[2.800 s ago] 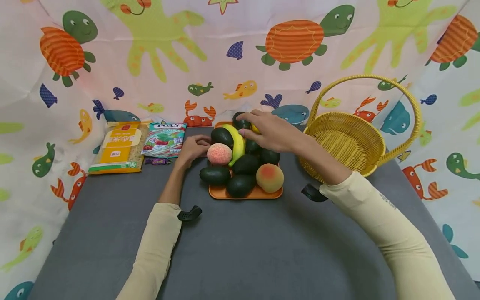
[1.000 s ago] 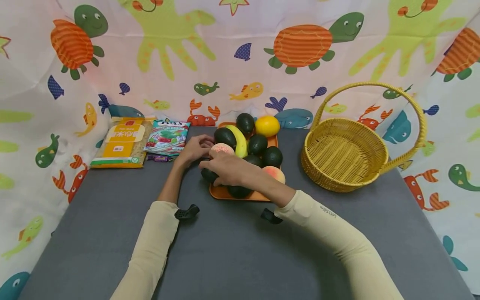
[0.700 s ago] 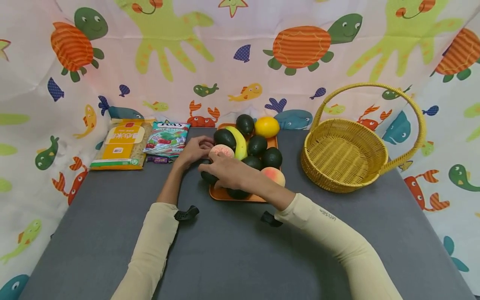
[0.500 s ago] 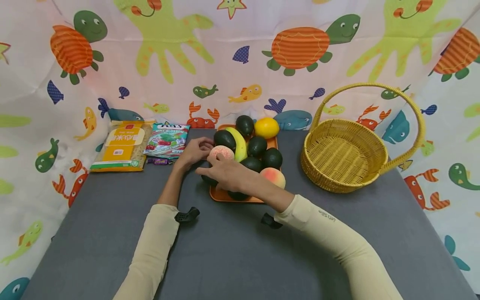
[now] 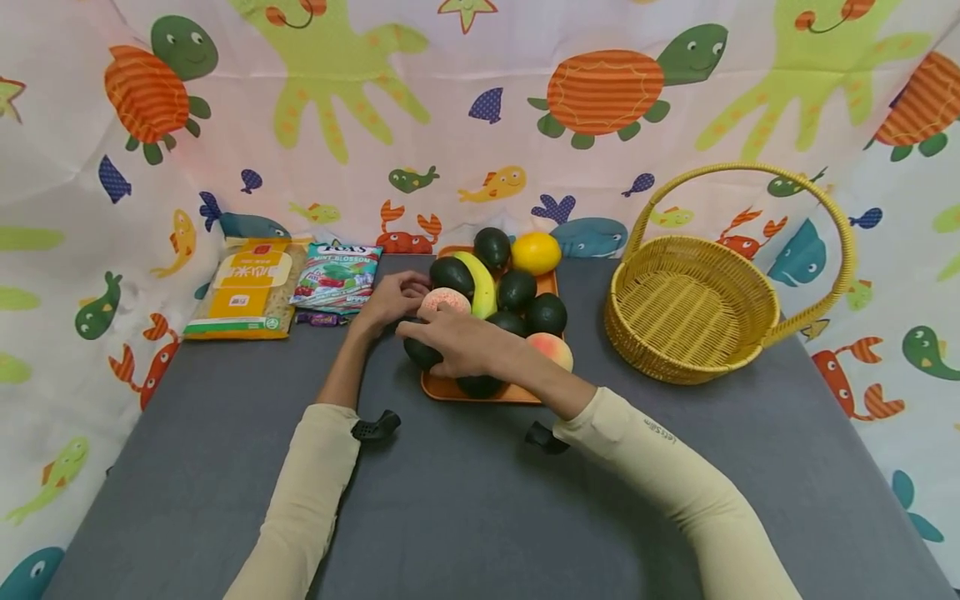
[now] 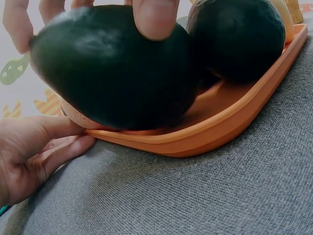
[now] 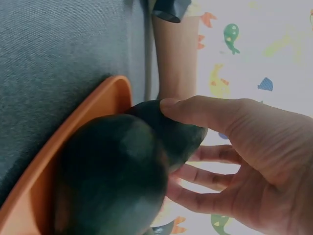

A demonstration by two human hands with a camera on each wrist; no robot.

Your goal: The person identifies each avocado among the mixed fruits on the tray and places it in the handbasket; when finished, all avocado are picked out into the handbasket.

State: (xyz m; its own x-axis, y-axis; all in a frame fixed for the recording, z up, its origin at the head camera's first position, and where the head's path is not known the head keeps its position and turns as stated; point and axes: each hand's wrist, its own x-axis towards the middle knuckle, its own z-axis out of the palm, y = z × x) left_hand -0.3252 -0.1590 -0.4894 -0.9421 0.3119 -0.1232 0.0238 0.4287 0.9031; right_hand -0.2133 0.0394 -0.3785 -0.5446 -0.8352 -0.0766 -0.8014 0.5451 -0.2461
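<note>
In the head view, my right hand (image 5: 468, 337) grips a dark green avocado (image 5: 422, 354) at the front left of the orange tray (image 5: 444, 389). The right wrist view shows the thumb and fingers on opposite sides of this avocado (image 7: 171, 132), beside a larger-looking one (image 7: 112, 171). My left hand (image 5: 390, 298) lies at the tray's left side, near the pink fruit (image 5: 447, 298). The left wrist view has its fairly straight fingers (image 6: 73, 144) touching the tray's rim (image 6: 181, 143), below the gripped avocado (image 6: 112, 73). Whether they also touch the pink fruit is unclear.
Several avocados (image 5: 517, 289), a banana (image 5: 481, 283), a lemon (image 5: 536, 252) and a peach (image 5: 553, 350) share the tray. A yellow wicker basket (image 5: 690, 304) stands right. Two food bags (image 5: 247, 287) and a small purple packet (image 5: 321, 319) lie left. A patterned cloth hangs behind.
Since the earliest frame, my right hand has moved from an avocado at the back of the tray to the front-left one. My left hand has stayed nearly still.
</note>
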